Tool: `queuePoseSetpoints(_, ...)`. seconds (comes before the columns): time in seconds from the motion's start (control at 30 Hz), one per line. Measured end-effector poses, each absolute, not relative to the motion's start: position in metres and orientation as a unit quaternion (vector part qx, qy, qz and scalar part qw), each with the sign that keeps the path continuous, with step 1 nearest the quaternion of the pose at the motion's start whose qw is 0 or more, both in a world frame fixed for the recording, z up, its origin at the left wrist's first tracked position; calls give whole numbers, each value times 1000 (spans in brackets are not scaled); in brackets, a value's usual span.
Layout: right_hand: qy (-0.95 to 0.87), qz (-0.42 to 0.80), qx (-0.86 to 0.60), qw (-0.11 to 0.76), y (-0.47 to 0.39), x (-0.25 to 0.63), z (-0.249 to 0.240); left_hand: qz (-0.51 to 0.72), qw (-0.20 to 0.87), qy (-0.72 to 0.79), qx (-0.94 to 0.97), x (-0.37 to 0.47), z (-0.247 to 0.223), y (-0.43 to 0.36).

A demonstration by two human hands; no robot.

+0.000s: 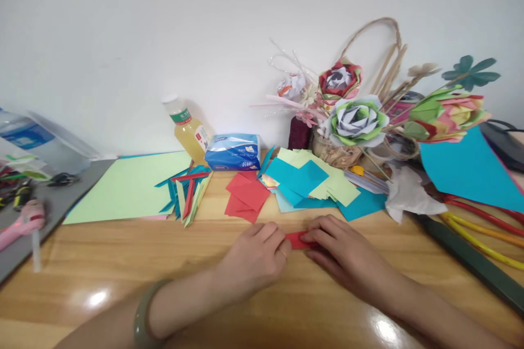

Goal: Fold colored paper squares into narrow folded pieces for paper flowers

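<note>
One wooden table [172, 248], red paper [293, 240], white wall [123, 38]

Both ends of the red paper strip [295, 240] are concealed by the left hand [260, 253] and right hand [344, 248]; the forearms [192, 302] are cut by the lower edge. The large bottle [63, 147] is truncated at left, the dark object [501, 147], unidentifiable, at right. The tissue pack [233, 152] is blurred.

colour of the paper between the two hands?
Red; the paper shows best in the head view, partly covered by fingers.
</note>
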State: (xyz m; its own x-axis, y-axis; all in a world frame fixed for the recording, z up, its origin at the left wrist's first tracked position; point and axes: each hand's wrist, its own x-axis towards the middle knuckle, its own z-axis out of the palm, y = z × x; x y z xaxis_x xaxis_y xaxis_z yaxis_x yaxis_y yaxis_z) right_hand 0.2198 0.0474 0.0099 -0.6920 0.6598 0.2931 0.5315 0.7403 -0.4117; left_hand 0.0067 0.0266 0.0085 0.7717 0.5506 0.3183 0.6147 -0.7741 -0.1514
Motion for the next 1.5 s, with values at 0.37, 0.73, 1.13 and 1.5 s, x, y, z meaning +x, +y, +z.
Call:
queuePoseSetpoints(0.37,-918,138,-323,185,54,219,16,-169,36,-378,-909,5,0,33)
queuePoseSetpoints(0.73,-879,200,-421,101,74,212,31,-178,-96,-490,-848,6,14,38)
queuePoseSetpoints(1.13,-888,193,-404,108,74,211,25,-159,-98,-513,-838,4,12,37)
queuePoseSetpoints(1.5,-884,180,-395,175,61,210,18,-216,-128,-426,-869,1,12,33)
